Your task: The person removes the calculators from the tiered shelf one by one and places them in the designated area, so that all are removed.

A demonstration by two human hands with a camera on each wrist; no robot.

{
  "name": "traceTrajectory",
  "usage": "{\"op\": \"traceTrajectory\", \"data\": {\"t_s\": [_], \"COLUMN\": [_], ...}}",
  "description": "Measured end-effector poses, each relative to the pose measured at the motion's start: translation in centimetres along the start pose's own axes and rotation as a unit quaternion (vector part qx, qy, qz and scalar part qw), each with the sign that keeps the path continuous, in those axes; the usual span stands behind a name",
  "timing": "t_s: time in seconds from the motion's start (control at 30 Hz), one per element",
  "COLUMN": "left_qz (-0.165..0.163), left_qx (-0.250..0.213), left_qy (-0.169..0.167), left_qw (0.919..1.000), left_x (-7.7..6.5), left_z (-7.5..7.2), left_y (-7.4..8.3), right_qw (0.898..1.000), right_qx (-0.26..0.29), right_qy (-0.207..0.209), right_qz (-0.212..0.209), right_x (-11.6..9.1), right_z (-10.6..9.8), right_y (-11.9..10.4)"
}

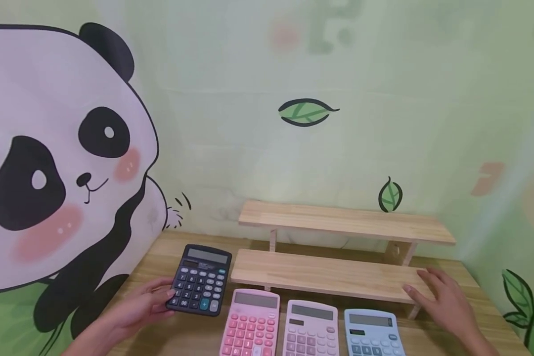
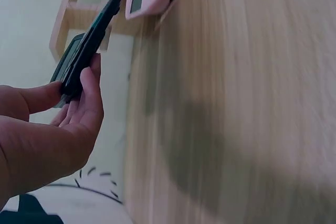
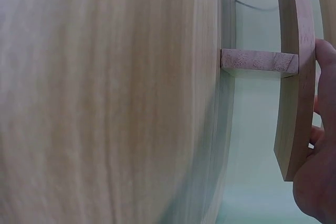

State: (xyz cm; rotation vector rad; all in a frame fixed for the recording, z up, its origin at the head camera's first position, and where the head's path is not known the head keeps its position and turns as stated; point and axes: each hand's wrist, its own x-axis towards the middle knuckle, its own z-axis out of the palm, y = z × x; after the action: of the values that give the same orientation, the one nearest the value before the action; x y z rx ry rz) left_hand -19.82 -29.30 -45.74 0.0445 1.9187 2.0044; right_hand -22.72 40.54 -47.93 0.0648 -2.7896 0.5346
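A black calculator (image 1: pixel 200 280) is pinched at its lower left corner by my left hand (image 1: pixel 138 306), thumb on the key side and fingers behind. In the left wrist view the calculator (image 2: pixel 84 51) is seen edge-on, tilted and raised above the tabletop. My right hand (image 1: pixel 447 301) rests on the right end of the lower step of a wooden two-step stand (image 1: pixel 325 272), thumb and fingers spread on its upper face. From the right wrist view, the hand (image 3: pixel 320 166) lies along the board's (image 3: pixel 294 124) top side.
In front of the stand are a pink calculator (image 1: pixel 251 321), a pale lilac calculator (image 1: pixel 311 326) and a light blue calculator (image 1: pixel 374 331), side by side. They sit on a wood-grain table (image 1: pixel 160 257). Behind stands a green wall (image 1: pixel 231 123) printed with a panda and leaves.
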Motion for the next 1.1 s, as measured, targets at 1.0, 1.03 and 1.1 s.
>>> {"op": "traceTrajectory", "data": {"t_s": [1.0, 1.03, 1.1], "left_qz": [-0.074, -0.075, -0.078], "left_qx": [0.258, 0.305, 0.390], "left_qy": [0.095, 0.107, 0.121], "left_qw": [0.9586, 0.9433, 0.9093], "left_x": [-0.9, -0.9, -0.9], "left_z": [-0.5, -0.2, 0.3], "left_y": [-3.9, -3.8, -3.4], "right_qw": [1.000, 1.000, 0.999], "right_qx": [0.001, 0.002, 0.004], "right_qy": [0.011, 0.015, 0.022], "right_qz": [-0.023, -0.027, -0.036], "right_x": [1.0, 1.1, 1.2], "right_z": [0.8, 0.9, 1.1], "right_y": [-0.9, -1.0, -1.1]}}
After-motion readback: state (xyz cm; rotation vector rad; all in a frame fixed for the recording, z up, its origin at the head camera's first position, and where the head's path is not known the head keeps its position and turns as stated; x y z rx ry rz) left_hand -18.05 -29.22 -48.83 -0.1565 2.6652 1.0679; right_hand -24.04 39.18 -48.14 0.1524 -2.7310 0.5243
